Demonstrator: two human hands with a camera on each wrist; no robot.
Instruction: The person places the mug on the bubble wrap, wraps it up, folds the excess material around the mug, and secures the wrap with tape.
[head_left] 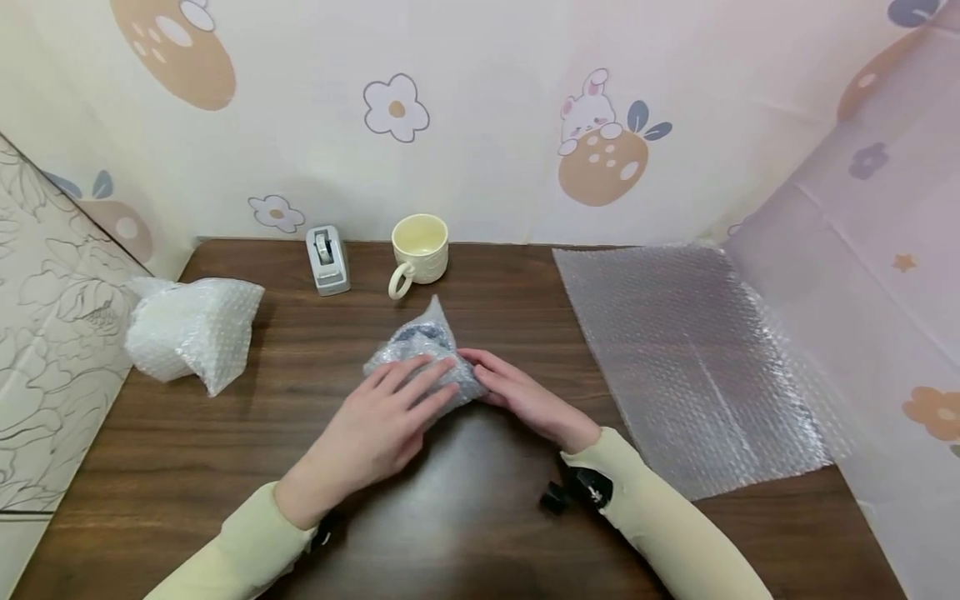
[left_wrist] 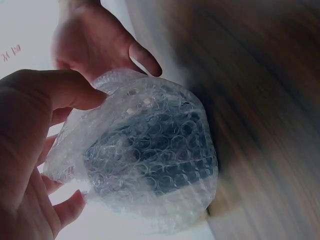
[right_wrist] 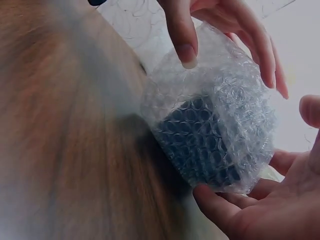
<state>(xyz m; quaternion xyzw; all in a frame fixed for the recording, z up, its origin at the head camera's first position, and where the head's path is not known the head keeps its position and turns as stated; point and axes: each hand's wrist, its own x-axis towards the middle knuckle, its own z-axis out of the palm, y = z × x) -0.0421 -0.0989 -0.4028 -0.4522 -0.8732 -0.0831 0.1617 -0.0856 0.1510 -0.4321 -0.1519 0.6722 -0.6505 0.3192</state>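
A printed wall covering (head_left: pixel 487 167) with flower and rabbit motifs closes off the rear and the right of a dark wood-grain worktop (head_left: pixel 517 308). A flat sheet of clear bubble wrap (head_left: pixel 697 367) lies on the right side of the worktop, its far edge near the wall covering. A white bubble-wrapped bundle (head_left: pixel 195 325) rests at the left end of the worktop. The wrapped parcel (head_left: pixel 420 337) is located mid-worktop, between both hands; a dark blue item (left_wrist: pixel 160 150) shows through its bubble layer, its type not identifiable. The left hand (head_left: pixel 375 425) lies over the near, left part of the parcel; its fingers are spread across the top and, with the thumb, lightly grasp the film. The right hand (head_left: pixel 525 400) supports the right side of the parcel; its fingers are extended against the film, not clenched, and its thumb stands apart from the film in the right wrist view. A cream mug (head_left: pixel 423 254) stands upright behind the parcel, handle toward the front left. A grey tape dispenser (head_left: pixel 327 260) sits to the left of the mug, apart from it.
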